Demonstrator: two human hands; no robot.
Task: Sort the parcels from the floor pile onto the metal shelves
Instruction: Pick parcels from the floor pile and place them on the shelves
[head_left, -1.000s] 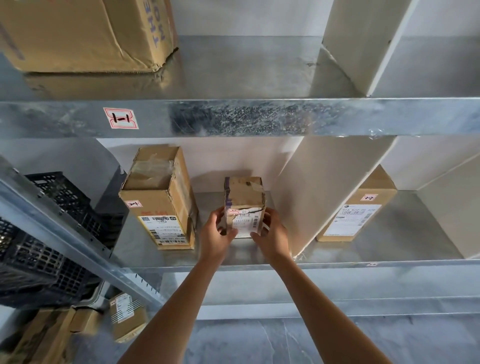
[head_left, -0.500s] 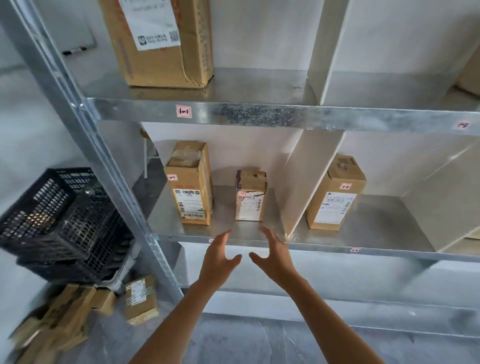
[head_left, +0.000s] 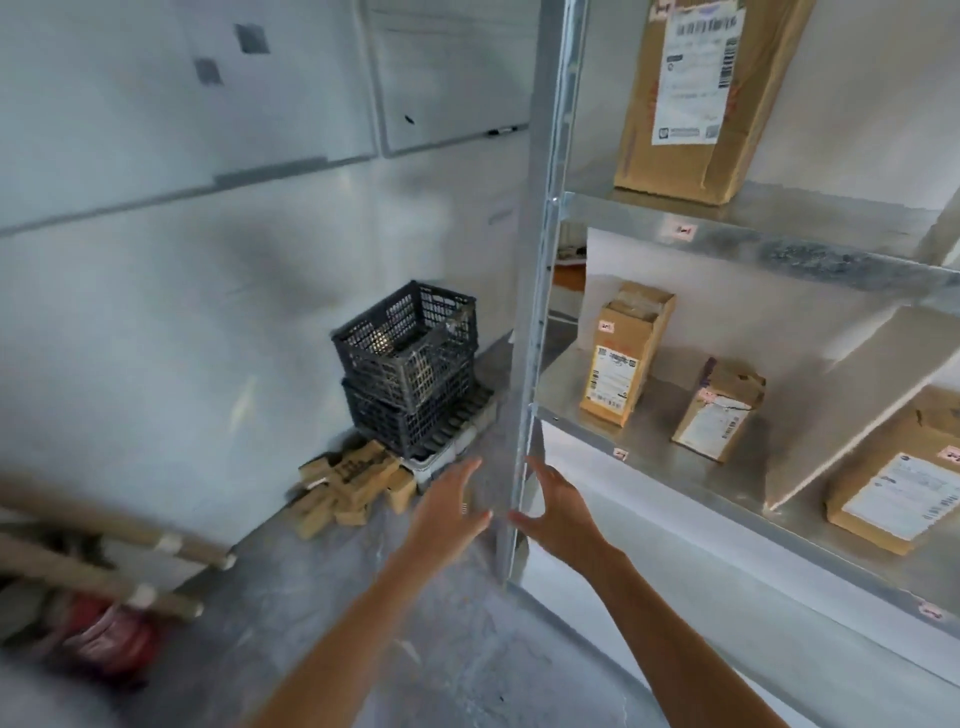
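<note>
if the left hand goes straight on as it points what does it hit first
Probably the upright post, just past the left hand; depth is unclear, so it might instead reach the black crates.

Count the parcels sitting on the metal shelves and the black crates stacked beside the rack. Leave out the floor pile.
Parcels on the metal shelves: 4
Black crates: 2
Total: 6
</note>
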